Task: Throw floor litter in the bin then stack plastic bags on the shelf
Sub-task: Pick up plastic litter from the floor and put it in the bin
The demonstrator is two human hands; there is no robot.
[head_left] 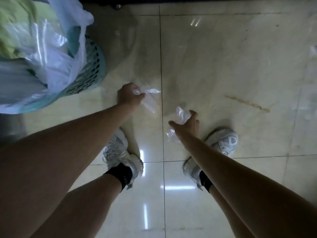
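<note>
My left hand (129,95) is closed around a crumpled clear plastic bag (149,98) just above the tiled floor, right of the bin. My right hand (187,125) grips a second clear plastic bag (181,115), whose loose end hangs below my wrist. The teal perforated bin (89,71) stands at the left, lined with a white plastic bag (56,54) and heaped with green and clear plastic waste (18,31). Both arms reach down past my white sneakers.
Glossy beige floor tiles (223,57) spread ahead, with a brown smear (247,103) to the right. More clear plastic (313,50) lies at the right edge. A dark furniture base with a metal foot (118,6) runs along the top.
</note>
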